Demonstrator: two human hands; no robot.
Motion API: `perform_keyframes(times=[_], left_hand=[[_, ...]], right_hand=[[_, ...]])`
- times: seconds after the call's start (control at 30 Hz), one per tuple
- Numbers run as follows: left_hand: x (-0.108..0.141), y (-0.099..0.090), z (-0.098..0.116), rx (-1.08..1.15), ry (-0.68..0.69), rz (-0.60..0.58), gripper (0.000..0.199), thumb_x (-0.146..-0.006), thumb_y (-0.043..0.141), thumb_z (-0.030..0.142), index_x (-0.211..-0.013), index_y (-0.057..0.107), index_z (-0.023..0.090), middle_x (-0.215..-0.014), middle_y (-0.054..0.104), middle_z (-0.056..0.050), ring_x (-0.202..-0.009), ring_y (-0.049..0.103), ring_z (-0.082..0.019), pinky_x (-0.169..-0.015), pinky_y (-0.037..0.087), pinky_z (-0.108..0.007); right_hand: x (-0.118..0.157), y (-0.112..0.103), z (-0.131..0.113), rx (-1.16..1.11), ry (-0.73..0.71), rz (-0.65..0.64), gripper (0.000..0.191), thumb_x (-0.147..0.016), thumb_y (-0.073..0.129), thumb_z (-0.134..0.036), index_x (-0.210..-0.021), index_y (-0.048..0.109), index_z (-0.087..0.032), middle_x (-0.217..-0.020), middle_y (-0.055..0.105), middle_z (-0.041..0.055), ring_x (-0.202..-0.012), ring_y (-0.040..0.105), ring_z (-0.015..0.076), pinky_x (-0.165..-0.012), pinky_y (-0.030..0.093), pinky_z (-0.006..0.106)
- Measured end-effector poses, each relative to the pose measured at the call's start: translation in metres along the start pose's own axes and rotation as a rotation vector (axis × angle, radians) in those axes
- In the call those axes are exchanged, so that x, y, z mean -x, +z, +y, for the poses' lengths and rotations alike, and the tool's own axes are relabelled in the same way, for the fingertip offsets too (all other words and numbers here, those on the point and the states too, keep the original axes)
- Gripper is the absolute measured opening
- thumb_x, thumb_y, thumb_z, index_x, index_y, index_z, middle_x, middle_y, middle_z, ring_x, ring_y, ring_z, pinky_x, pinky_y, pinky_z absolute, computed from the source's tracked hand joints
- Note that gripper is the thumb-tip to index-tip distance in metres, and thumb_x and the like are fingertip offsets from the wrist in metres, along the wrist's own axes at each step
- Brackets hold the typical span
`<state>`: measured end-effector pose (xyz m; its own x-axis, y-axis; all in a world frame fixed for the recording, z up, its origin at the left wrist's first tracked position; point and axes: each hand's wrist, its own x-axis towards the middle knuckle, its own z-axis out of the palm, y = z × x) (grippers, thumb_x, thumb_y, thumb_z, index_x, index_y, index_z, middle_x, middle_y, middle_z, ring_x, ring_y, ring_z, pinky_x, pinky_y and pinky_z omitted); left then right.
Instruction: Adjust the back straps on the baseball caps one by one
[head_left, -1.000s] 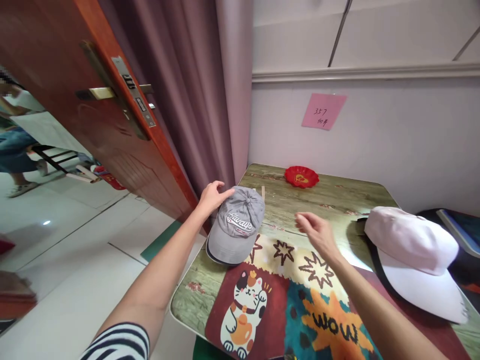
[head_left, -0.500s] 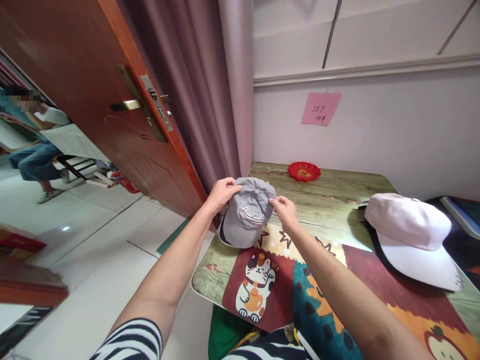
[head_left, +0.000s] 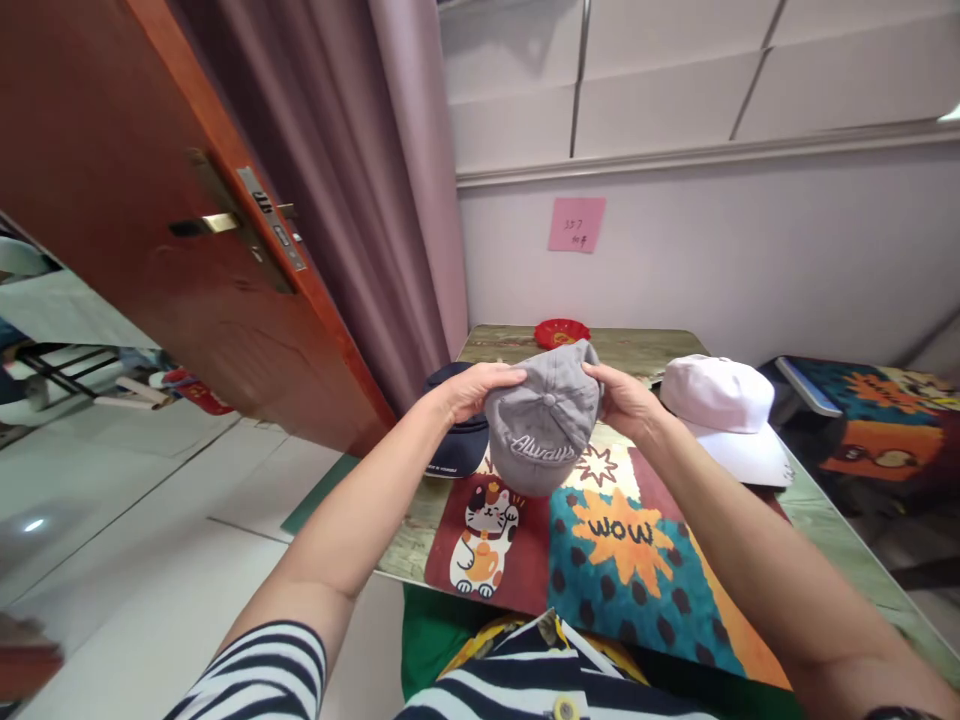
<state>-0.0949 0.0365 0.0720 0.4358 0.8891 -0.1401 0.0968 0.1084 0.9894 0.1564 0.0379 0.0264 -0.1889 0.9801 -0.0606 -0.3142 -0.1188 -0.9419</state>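
Observation:
A grey baseball cap (head_left: 551,415) with white stitched lettering is held up over the table between my two hands. My left hand (head_left: 476,390) grips its left edge, thumb on top. At its right edge, my right hand (head_left: 621,396) pinches the fabric with the thumb above; its other fingers are mostly hidden. The crown faces me and the brim is tipped away below. Behind my left hand sits a navy cap (head_left: 466,448) on the table, partly covered by that hand. To the right, beyond my right wrist, lies a white cap (head_left: 720,405).
The wood-patterned table (head_left: 652,345) carries a printed cloth with a cat figure (head_left: 484,545) and a "WOW" burst. A red scalloped dish (head_left: 559,332) stands at the back. At left are an open brown door (head_left: 150,250) and a curtain (head_left: 382,150); a pink note (head_left: 576,224) hangs on the wall.
Both hands have lifted the grey cap and brought it right and nearer, tilting its crown toward me. The navy cap beneath now shows on the table. My view has turned right.

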Motion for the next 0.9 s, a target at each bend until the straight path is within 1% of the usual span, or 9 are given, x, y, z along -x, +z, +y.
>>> perform_keyframes(times=[0.13, 0.23, 0.33, 0.4, 0.5, 0.57, 0.67, 0.77, 0.9], left_hand=[[-0.051, 0.013, -0.003, -0.19, 0.263, 0.121, 0.043, -0.063, 0.078, 0.02, -0.104, 0.068, 0.013, -0.096, 0.074, -0.007, -0.087, 0.068, -0.02, -0.083, 0.054, -0.035], [-0.073, 0.019, -0.022, -0.452, 0.421, 0.207, 0.046, -0.064, 0.072, 0.017, -0.109, 0.068, 0.015, -0.103, 0.072, -0.004, -0.096, 0.066, -0.022, -0.089, 0.051, -0.035], [-0.074, 0.029, -0.066, -0.794, 0.401, 0.241, 0.047, -0.066, 0.068, 0.013, -0.112, 0.07, 0.019, -0.112, 0.069, -0.007, -0.108, 0.063, -0.027, -0.098, 0.048, -0.04], [-0.066, 0.036, -0.096, -0.937, 0.316, 0.193, 0.057, -0.063, 0.074, 0.016, -0.12, 0.068, 0.022, -0.122, 0.066, -0.01, -0.118, 0.059, -0.032, -0.103, 0.045, -0.046], [-0.051, 0.042, -0.123, -0.922, 0.272, 0.128, 0.069, -0.062, 0.084, 0.03, -0.127, 0.065, 0.023, -0.136, 0.06, -0.012, -0.128, 0.054, -0.034, -0.108, 0.042, -0.047], [-0.044, 0.042, -0.125, -0.846, 0.305, 0.174, 0.055, -0.071, 0.079, 0.034, -0.123, 0.067, 0.022, -0.135, 0.062, -0.011, -0.125, 0.057, -0.03, -0.108, 0.043, -0.043], [-0.041, 0.042, -0.116, -0.802, 0.3, 0.331, 0.029, -0.082, 0.065, 0.023, -0.11, 0.072, 0.019, -0.116, 0.071, -0.009, -0.101, 0.066, -0.023, -0.097, 0.05, -0.036], [-0.048, 0.051, -0.109, -0.846, 0.278, 0.423, 0.024, -0.083, 0.057, 0.013, -0.098, 0.075, 0.019, -0.102, 0.073, -0.007, -0.09, 0.067, -0.021, -0.09, 0.052, -0.034], [-0.071, 0.077, -0.112, -0.864, 0.271, 0.255, 0.028, -0.083, 0.052, 0.009, -0.095, 0.076, 0.019, -0.106, 0.074, -0.008, -0.1, 0.068, -0.023, -0.092, 0.051, -0.031]], right_hand=[[-0.01, -0.032, -0.031, 0.171, -0.309, 0.126, 0.032, -0.06, 0.082, -0.027, -0.088, 0.066, -0.021, -0.081, 0.072, -0.0014, -0.076, 0.064, 0.0163, -0.074, 0.051, 0.028], [-0.012, -0.052, -0.022, 0.264, -0.401, 0.124, 0.037, -0.062, 0.078, -0.027, -0.095, 0.066, -0.021, -0.088, 0.073, -0.0004, -0.083, 0.066, 0.0182, -0.08, 0.052, 0.031], [-0.008, -0.071, 0.021, 0.394, -0.374, 0.138, 0.034, -0.064, 0.074, -0.027, -0.097, 0.067, -0.021, -0.093, 0.074, 0.0018, -0.089, 0.068, 0.0209, -0.086, 0.053, 0.036], [0.001, -0.082, 0.053, 0.575, -0.305, 0.136, 0.031, -0.067, 0.07, -0.025, -0.097, 0.07, -0.02, -0.095, 0.075, 0.0031, -0.092, 0.068, 0.0225, -0.09, 0.053, 0.038], [0.02, -0.095, 0.078, 0.78, -0.14, 0.022, 0.052, -0.067, 0.069, -0.021, -0.118, 0.069, -0.021, -0.106, 0.076, 0.0052, -0.099, 0.068, 0.0249, -0.092, 0.053, 0.04], [0.031, -0.101, 0.073, 0.841, -0.078, -0.103, 0.069, -0.064, 0.075, -0.022, -0.132, 0.064, -0.023, -0.12, 0.073, 0.0072, -0.108, 0.067, 0.0276, -0.093, 0.053, 0.04], [0.037, -0.099, 0.045, 0.911, -0.138, -0.174, 0.074, -0.065, 0.083, -0.032, -0.136, 0.063, -0.028, -0.138, 0.066, 0.007, -0.122, 0.062, 0.0308, -0.096, 0.051, 0.039], [0.029, -0.083, 0.021, 1.029, -0.22, -0.074, 0.04, -0.082, 0.072, -0.044, -0.118, 0.073, -0.028, -0.122, 0.074, 0.0057, -0.108, 0.067, 0.0297, -0.088, 0.05, 0.037], [0.012, -0.052, 0.026, 1.241, -0.204, -0.074, 0.021, -0.091, 0.062, -0.042, -0.088, 0.076, -0.026, -0.084, 0.077, 0.0056, -0.078, 0.069, 0.0258, -0.068, 0.043, 0.032]])
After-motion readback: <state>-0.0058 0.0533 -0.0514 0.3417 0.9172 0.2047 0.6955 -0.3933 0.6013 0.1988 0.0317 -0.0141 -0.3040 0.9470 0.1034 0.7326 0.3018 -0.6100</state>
